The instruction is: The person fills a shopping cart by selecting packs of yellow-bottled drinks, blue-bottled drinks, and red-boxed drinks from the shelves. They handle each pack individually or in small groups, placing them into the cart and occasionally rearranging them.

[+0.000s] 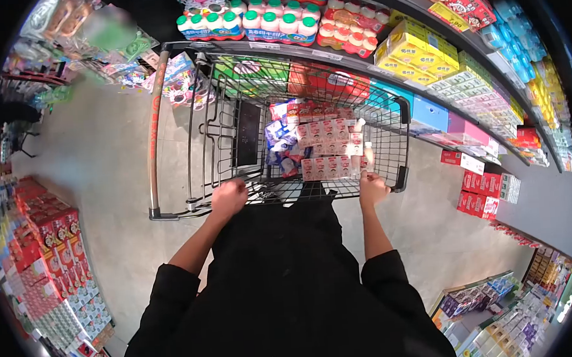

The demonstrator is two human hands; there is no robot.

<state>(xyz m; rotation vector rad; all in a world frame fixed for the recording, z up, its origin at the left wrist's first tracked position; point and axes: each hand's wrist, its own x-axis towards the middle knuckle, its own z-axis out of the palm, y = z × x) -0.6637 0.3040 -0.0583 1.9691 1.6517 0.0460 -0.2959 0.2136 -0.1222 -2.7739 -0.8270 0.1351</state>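
Observation:
A black wire shopping cart [313, 193] stands sideways in front of me, its worn reddish push bar [157, 131] to the left. My left hand [229, 197] is closed at the near side rim, toward the push-bar end. Closer to the front corner, my right hand [374, 189] is closed round the same rim. Inside the basket lie several shrink-wrapped packs of pink-and-white cartons [328, 168]. Blue-and-white packages [281, 136] are heaped to their left. A pale bottle [368, 152] stands by the cartons, just above my right hand.
Beyond the cart, a shelf holds green-capped bottle packs [281, 18], red-capped bottles [349, 30] and yellow boxes [417, 49]. Stacked red cartons [58, 251] line the left side. Red boxes [480, 193] sit at the right. Hanging packaged goods [104, 36] are at upper left. Grey floor [120, 202] surrounds the cart.

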